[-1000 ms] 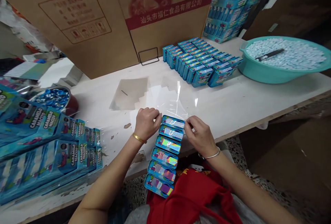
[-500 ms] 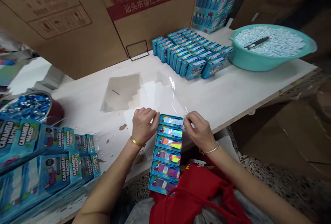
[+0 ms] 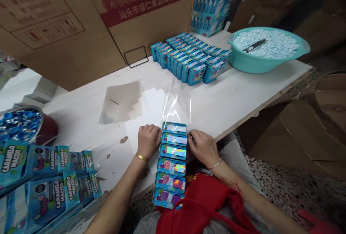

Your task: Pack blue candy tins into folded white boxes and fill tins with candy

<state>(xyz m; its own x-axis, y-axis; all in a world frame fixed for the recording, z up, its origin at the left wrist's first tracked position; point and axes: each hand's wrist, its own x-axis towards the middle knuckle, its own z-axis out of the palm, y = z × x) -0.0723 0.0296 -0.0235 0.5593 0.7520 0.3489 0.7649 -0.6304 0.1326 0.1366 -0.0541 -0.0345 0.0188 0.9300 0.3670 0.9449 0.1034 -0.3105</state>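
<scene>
A row of several small blue tins [image 3: 172, 166] with shiny holographic strips runs from my lap up to the table edge. Around the far end of the row lies a clear plastic bag [image 3: 177, 107], its film glinting and stretching away over the table. My left hand [image 3: 148, 142] is closed in a pinch on the bag's edge, beside the left side of the far tins. On the opposite side, my right hand [image 3: 204, 148] also pinches the bag's edge, with its fingertips close to the tins.
Wrapped blue boxes [image 3: 47, 190] fill the near left, by a pot [image 3: 48, 126] of blue lids. More blue tins [image 3: 189, 59] stand in rows further back. A turquoise basin [image 3: 259, 64] of white candies sits at right; a large carton [image 3: 81, 46] stands behind.
Both hands have drawn nearer to my body along the sides of the row. The clear bag now shows spread out beyond the far tins. My view has shifted slightly right.
</scene>
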